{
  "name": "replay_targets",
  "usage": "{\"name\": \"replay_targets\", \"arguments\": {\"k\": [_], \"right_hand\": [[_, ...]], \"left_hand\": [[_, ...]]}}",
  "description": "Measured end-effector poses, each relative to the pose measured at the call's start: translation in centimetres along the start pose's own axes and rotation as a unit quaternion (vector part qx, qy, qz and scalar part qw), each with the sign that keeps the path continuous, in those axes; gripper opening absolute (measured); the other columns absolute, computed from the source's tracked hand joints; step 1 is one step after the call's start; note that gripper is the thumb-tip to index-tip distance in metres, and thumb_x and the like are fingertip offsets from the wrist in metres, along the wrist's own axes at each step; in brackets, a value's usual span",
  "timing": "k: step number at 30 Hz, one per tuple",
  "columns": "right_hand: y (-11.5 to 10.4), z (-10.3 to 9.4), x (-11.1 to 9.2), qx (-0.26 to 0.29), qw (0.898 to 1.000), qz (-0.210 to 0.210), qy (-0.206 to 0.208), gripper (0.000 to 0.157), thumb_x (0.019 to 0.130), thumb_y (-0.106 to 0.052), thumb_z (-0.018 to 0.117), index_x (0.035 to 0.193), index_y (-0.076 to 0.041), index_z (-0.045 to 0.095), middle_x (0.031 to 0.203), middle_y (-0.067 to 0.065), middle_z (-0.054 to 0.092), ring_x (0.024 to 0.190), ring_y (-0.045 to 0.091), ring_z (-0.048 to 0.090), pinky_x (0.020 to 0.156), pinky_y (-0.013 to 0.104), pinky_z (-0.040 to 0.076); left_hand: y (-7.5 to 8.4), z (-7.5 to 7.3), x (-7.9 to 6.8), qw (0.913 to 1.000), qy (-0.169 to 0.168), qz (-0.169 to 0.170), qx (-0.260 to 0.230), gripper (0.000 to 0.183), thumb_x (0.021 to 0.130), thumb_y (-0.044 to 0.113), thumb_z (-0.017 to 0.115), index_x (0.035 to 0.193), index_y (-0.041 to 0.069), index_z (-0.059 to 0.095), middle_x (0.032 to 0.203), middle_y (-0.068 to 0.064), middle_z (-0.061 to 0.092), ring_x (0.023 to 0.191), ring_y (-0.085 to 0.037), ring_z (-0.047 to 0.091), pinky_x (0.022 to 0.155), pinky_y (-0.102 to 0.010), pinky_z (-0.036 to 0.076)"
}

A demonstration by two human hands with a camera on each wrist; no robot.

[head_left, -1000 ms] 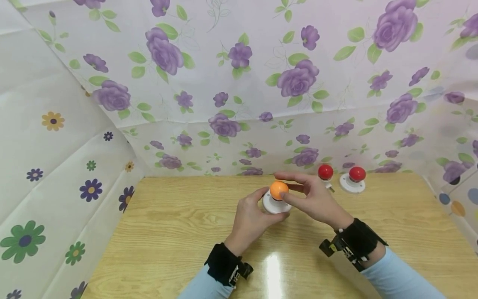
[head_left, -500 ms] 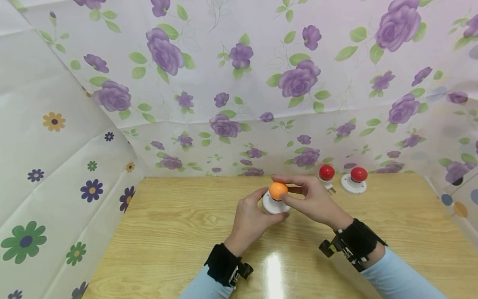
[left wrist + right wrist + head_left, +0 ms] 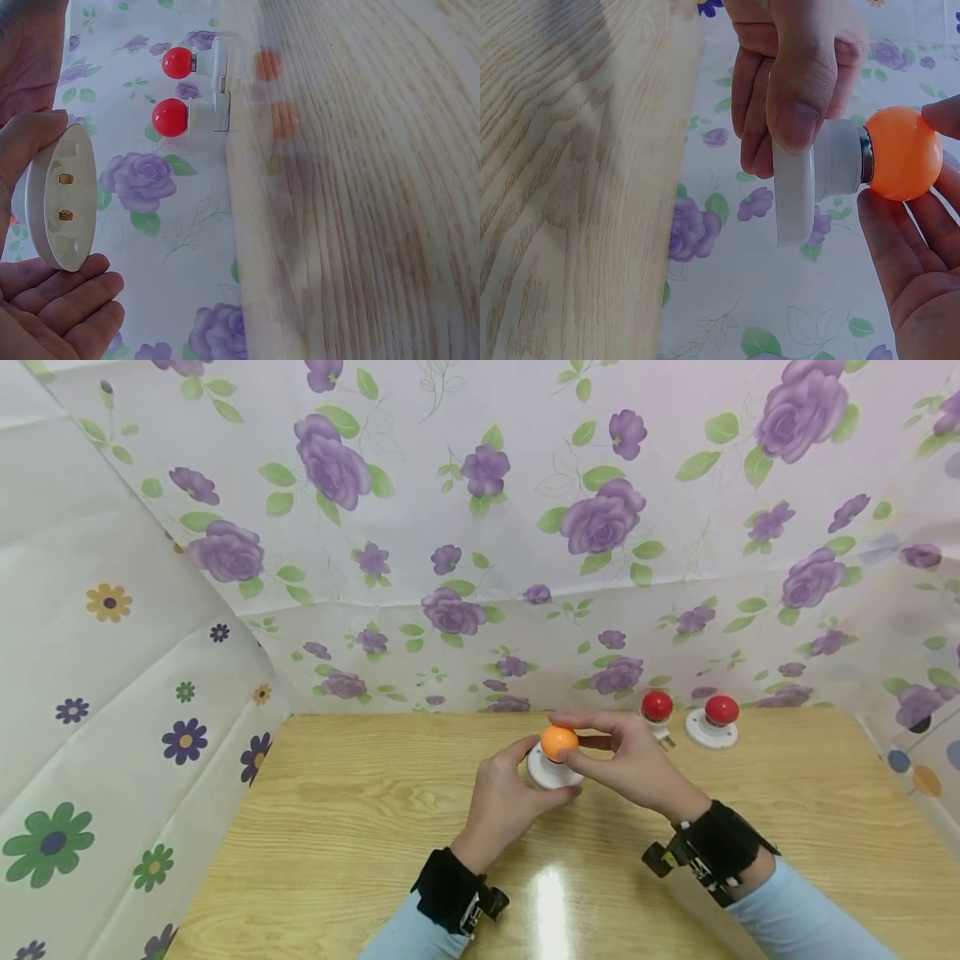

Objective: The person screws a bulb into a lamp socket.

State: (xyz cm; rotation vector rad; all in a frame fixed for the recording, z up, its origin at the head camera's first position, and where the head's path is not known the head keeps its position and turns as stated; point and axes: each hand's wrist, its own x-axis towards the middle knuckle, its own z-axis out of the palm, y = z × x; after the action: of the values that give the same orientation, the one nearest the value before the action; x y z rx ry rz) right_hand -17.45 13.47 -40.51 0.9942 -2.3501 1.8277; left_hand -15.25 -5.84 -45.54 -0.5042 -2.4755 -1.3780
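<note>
My left hand (image 3: 506,793) grips the rim of a round white lamp holder (image 3: 795,195), thumb on one side and fingers on the other. An orange light bulb (image 3: 907,154) sits in its socket, with a strip of the metal screw base showing at the collar. My right hand (image 3: 626,760) holds the bulb's globe between thumb and fingers. Both hands keep the holder above the table, and the left wrist view shows its hollow underside with two brass terminals (image 3: 66,180).
At the table's back right stand two red bulbs, one red bulb (image 3: 657,706) in a white holder with plug prongs, the other red bulb (image 3: 722,711) in a round white base (image 3: 711,739). Flowered sheeting (image 3: 450,543) rises behind the wooden table (image 3: 360,827).
Both hands stay in nearly the same place on the holder and the bulb. The right hand's fingers shift slightly around the orange globe.
</note>
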Motion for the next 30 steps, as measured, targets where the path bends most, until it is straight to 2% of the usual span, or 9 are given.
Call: {"name": "replay_targets", "arguments": {"k": [6,14,19,22,26,30], "right_hand": [[-0.7,0.0,-0.1,0.004,1.0,0.009,0.009,0.038,0.083,-0.014,0.07,0.119,-0.014,0.063,0.123,-0.001,0.057,0.109,0.018,0.054,0.085,0.038,0.046],[0.2,0.2,-0.2,0.021,0.999,0.002,0.027,0.036,0.081,-0.013,0.071,0.117,-0.014,0.064,0.12,0.0,0.059,0.105,0.02,0.056,0.082,0.038,0.048],[-1.2,0.3,-0.2,0.018,0.999,0.009,0.033,0.036,0.081,-0.009,0.071,0.116,-0.01,0.063,0.119,0.0,0.059,0.105,0.022,0.056,0.083,0.039,0.047],[-2.0,0.3,-0.2,0.01,0.999,0.014,0.041,0.04,0.081,-0.013,0.072,0.119,-0.011,0.061,0.123,-0.001,0.057,0.107,0.023,0.055,0.086,0.04,0.046],[-1.3,0.0,-0.2,0.009,0.999,0.015,0.036,0.044,0.083,-0.014,0.07,0.125,-0.016,0.057,0.13,-0.002,0.052,0.112,0.023,0.053,0.091,0.04,0.042],[-0.7,-0.1,-0.2,0.007,1.0,0.015,0.014,0.042,0.085,-0.015,0.067,0.126,-0.019,0.057,0.131,-0.003,0.051,0.115,0.019,0.05,0.093,0.041,0.04]], "left_hand": [[0.0,0.0,-0.1,1.0,-0.003,-0.006,-0.001,0.062,0.067,0.054,0.076,0.12,0.029,0.057,0.105,0.016,0.06,0.094,-0.004,0.057,0.073,-0.027,0.048],[0.1,-0.1,-0.1,1.0,-0.002,-0.006,0.002,0.061,0.068,0.053,0.076,0.12,0.028,0.057,0.105,0.016,0.06,0.093,0.0,0.056,0.072,-0.029,0.049],[0.1,-0.1,-0.2,1.0,-0.002,-0.002,-0.004,0.06,0.068,0.053,0.076,0.119,0.029,0.057,0.104,0.016,0.06,0.093,0.0,0.056,0.072,-0.033,0.05],[0.1,-0.1,-0.1,1.0,-0.001,0.003,-0.005,0.061,0.068,0.053,0.076,0.12,0.028,0.058,0.105,0.014,0.061,0.094,-0.002,0.057,0.073,-0.033,0.05],[0.2,-0.1,-0.1,1.0,0.0,0.0,-0.002,0.061,0.067,0.053,0.077,0.119,0.028,0.058,0.105,0.015,0.061,0.095,-0.004,0.057,0.075,-0.03,0.049],[0.2,-0.1,-0.1,1.0,-0.002,-0.004,-0.003,0.061,0.067,0.053,0.077,0.119,0.028,0.058,0.105,0.016,0.06,0.095,-0.004,0.057,0.075,-0.03,0.049]]}}
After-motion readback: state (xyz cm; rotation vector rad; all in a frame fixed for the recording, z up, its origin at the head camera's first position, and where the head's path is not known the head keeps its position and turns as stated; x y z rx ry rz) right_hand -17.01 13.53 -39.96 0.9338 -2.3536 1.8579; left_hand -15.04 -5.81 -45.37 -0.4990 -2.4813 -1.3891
